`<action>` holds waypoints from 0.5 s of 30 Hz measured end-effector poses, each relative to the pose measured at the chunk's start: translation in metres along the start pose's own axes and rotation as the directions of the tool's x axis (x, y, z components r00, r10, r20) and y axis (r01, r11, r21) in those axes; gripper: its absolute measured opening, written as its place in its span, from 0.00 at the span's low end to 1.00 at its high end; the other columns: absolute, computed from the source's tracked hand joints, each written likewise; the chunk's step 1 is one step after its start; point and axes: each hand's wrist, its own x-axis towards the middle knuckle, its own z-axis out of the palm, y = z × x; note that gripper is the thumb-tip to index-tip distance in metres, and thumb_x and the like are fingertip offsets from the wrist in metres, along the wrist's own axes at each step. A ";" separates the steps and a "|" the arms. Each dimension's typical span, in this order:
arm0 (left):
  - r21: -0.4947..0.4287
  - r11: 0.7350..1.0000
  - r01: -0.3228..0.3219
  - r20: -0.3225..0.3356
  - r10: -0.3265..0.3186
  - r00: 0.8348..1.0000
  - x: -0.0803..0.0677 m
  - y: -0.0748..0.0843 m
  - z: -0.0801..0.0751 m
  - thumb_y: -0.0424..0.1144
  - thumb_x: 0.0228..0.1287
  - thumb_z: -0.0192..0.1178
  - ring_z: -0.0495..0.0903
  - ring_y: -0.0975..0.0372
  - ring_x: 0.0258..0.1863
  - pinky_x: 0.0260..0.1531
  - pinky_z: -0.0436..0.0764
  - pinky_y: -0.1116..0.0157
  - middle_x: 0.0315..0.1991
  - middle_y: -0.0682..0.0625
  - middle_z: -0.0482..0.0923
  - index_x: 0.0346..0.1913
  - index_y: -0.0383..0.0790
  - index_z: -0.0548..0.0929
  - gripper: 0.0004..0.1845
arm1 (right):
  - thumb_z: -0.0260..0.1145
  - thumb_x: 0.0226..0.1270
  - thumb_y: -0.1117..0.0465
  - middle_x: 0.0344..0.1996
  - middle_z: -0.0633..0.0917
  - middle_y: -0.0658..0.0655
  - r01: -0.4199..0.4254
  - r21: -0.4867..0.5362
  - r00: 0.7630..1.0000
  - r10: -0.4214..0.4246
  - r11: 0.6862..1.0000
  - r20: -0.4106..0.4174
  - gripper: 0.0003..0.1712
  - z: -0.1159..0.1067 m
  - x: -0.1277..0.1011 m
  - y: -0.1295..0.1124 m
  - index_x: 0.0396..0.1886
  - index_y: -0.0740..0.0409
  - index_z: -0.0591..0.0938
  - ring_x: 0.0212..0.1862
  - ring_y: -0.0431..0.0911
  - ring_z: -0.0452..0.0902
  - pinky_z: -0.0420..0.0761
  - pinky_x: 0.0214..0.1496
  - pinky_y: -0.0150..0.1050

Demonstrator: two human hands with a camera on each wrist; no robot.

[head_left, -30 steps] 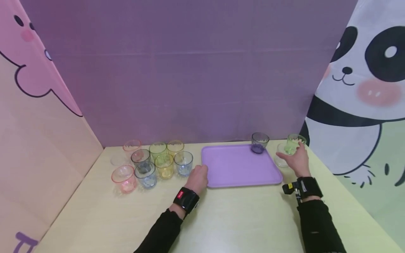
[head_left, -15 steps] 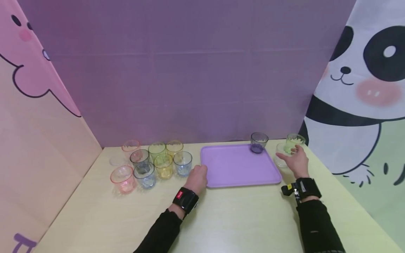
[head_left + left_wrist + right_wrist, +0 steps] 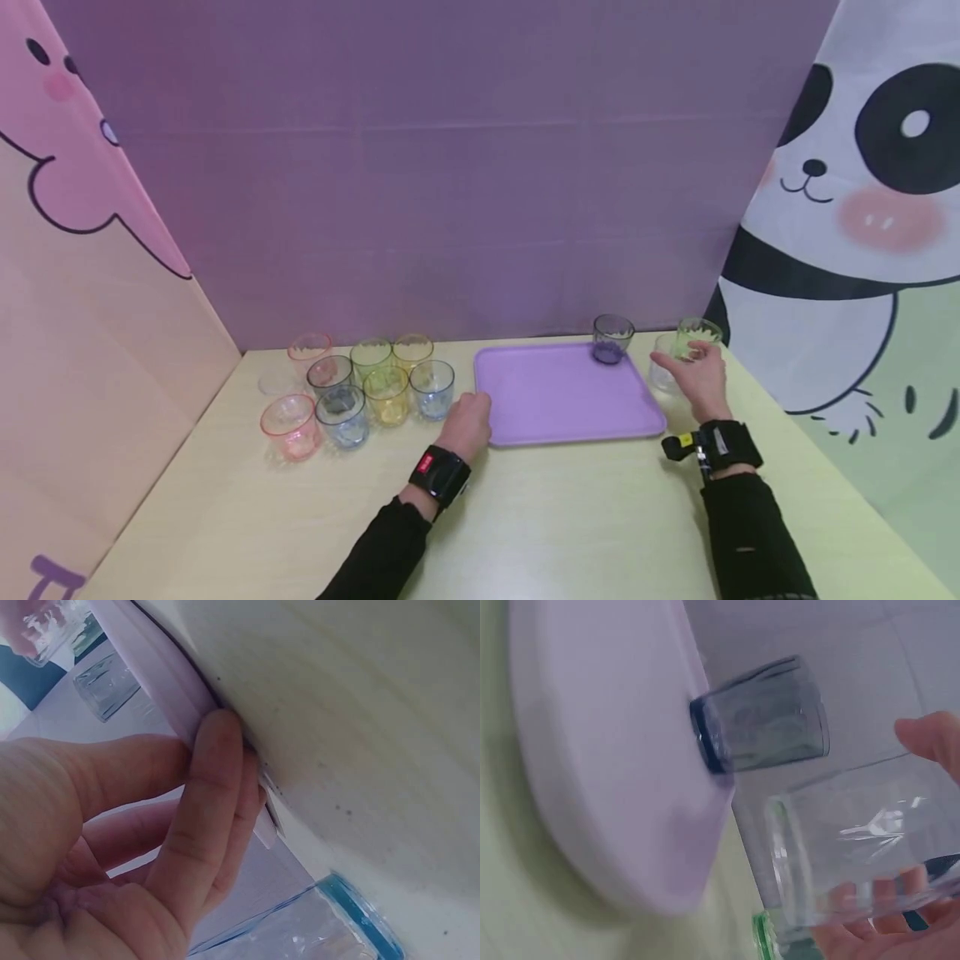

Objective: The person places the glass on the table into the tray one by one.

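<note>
Fingers of the right hand (image 3: 697,379) curl round a clear glass (image 3: 855,847) at right of frame, beside the lilac tray (image 3: 555,392) on the desk (image 3: 570,517). Left hand (image 3: 467,423) pinches the tray's lower-left corner, near the blue glass (image 3: 432,387).

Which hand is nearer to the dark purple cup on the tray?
Right. The right hand holds a clear cup just off the tray's far right corner, close beside the dark purple cup; the left hand grips the tray at its near left edge.
</note>
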 end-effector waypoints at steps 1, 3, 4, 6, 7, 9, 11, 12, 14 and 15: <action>0.000 1.000 0.000 0.001 0.000 1.000 0.000 0.000 0.000 0.20 0.53 0.62 0.80 0.52 0.28 0.31 0.81 0.58 0.29 0.40 0.81 0.33 0.32 0.82 0.06 | 0.74 0.56 0.45 0.69 0.65 0.66 -0.010 0.035 1.000 0.010 0.999 0.004 0.54 0.001 0.000 -0.001 0.72 0.61 0.55 0.65 0.56 0.67 0.72 0.65 0.47; 0.000 1.000 0.000 0.004 0.000 1.000 0.000 0.000 0.000 0.20 0.53 0.62 0.80 0.53 0.28 0.31 0.81 0.58 0.29 0.40 0.81 0.33 0.32 0.82 0.06 | 0.75 0.56 0.45 0.70 0.67 0.63 -0.036 0.101 0.999 0.035 0.994 0.013 0.54 0.003 0.000 -0.003 0.71 0.59 0.53 0.66 0.53 0.68 0.69 0.68 0.46; 0.000 1.000 0.002 0.007 -0.002 1.000 0.000 0.000 0.000 0.20 0.53 0.62 0.80 0.53 0.28 0.31 0.81 0.58 0.29 0.40 0.81 0.34 0.31 0.82 0.06 | 0.75 0.55 0.45 0.68 0.70 0.61 -0.046 0.126 0.999 0.044 0.991 0.016 0.54 0.005 0.000 -0.004 0.71 0.58 0.52 0.64 0.51 0.70 0.70 0.67 0.45; 0.005 1.000 0.003 0.008 -0.003 1.000 0.001 0.000 0.000 0.20 0.53 0.62 0.80 0.53 0.28 0.31 0.81 0.58 0.29 0.40 0.81 0.34 0.31 0.82 0.06 | 0.75 0.55 0.46 0.61 0.77 0.56 -0.043 0.159 0.999 0.040 0.986 0.020 0.54 0.008 0.000 -0.005 0.71 0.57 0.53 0.59 0.46 0.73 0.72 0.63 0.40; 0.007 1.000 0.004 0.009 -0.004 1.000 0.001 0.000 0.000 0.20 0.53 0.62 0.80 0.53 0.28 0.31 0.81 0.59 0.29 0.40 0.81 0.34 0.31 0.82 0.06 | 0.75 0.55 0.46 0.56 0.79 0.52 -0.035 0.170 0.999 0.032 0.985 0.021 0.53 0.010 0.000 -0.006 0.72 0.57 0.54 0.55 0.42 0.74 0.72 0.60 0.37; 0.007 1.000 0.005 0.010 -0.005 1.000 0.001 0.000 0.000 0.20 0.53 0.62 0.80 0.53 0.28 0.31 0.81 0.59 0.29 0.40 0.81 0.33 0.32 0.82 0.06 | 0.75 0.56 0.49 0.48 0.78 0.45 -0.008 0.197 1.000 0.002 0.980 0.029 0.51 0.014 0.000 -0.006 0.71 0.58 0.57 0.49 0.36 0.73 0.72 0.54 0.31; 0.008 1.000 0.005 0.009 -0.005 1.000 0.001 0.000 0.000 0.20 0.53 0.62 0.80 0.53 0.28 0.31 0.81 0.58 0.29 0.40 0.81 0.33 0.32 0.82 0.06 | 0.76 0.57 0.51 0.44 0.76 0.42 0.029 0.217 0.998 -0.041 0.976 0.051 0.49 0.019 -0.001 -0.005 0.71 0.61 0.60 0.46 0.32 0.71 0.73 0.50 0.26; 0.008 1.000 0.005 0.010 -0.005 1.000 0.002 0.000 0.000 0.20 0.53 0.62 0.80 0.53 0.29 0.31 0.81 0.58 0.29 0.40 0.81 0.33 0.32 0.82 0.06 | 0.76 0.57 0.53 0.44 0.75 0.42 0.042 0.226 0.996 -0.057 0.973 0.062 0.48 0.022 -0.002 -0.005 0.71 0.61 0.62 0.46 0.32 0.71 0.73 0.49 0.25; 0.000 1.000 0.014 0.021 -0.014 1.000 0.002 0.000 0.000 0.20 0.53 0.62 0.80 0.54 0.29 0.31 0.81 0.59 0.29 0.41 0.81 0.33 0.32 0.82 0.07 | 0.76 0.57 0.55 0.49 0.75 0.46 0.051 0.252 0.992 -0.079 0.966 0.103 0.47 0.027 -0.003 -0.003 0.70 0.62 0.62 0.47 0.32 0.70 0.74 0.48 0.23; -0.004 1.000 0.021 0.029 -0.021 0.999 0.002 0.000 0.000 0.20 0.54 0.62 0.80 0.54 0.28 0.31 0.81 0.59 0.29 0.41 0.81 0.34 0.32 0.82 0.07 | 0.76 0.57 0.55 0.52 0.75 0.50 0.053 0.253 0.988 -0.087 0.966 0.124 0.47 0.029 -0.003 -0.003 0.71 0.62 0.62 0.47 0.32 0.70 0.74 0.48 0.23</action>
